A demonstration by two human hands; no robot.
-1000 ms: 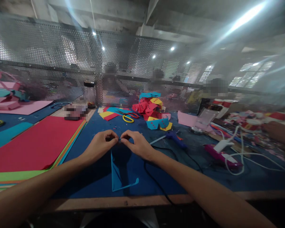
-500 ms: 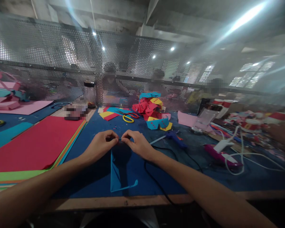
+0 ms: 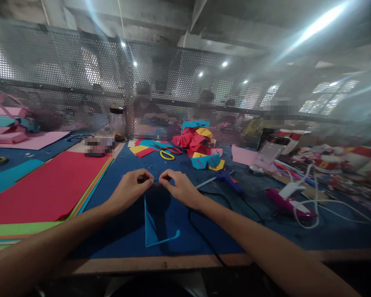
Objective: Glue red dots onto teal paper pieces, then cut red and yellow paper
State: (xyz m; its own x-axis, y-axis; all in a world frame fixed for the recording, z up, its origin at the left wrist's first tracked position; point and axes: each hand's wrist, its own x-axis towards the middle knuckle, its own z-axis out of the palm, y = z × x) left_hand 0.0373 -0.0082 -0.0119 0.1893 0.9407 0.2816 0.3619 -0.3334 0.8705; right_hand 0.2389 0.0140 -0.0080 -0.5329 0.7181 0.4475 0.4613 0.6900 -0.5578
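Just above the blue-covered table, my left hand (image 3: 136,182) and my right hand (image 3: 178,185) face each other, thumbs and fingertips pinched close together. Between them they grip the upper end of a folded strip of blue paper (image 3: 149,227). Below my hands the strip runs down, turns a corner near the table's front edge and ends in a small curl to the right. Its pinched part is mostly hidden by my fingers. To the right of my right hand lies a blue glue gun (image 3: 230,182) with a black cord.
Red sheets (image 3: 58,181) top a coloured stack at left. Yellow-handled scissors (image 3: 167,155) lie before a heap of cut, folded pieces (image 3: 196,140). A magenta power strip (image 3: 290,204) with white cables and a clear container (image 3: 270,154) stand right. Behind is a perforated metal screen (image 3: 173,74).
Another person's hand at the right edge has left the view. My hands have barely moved, still pinching the blue paper; its lower corner has shifted slightly.
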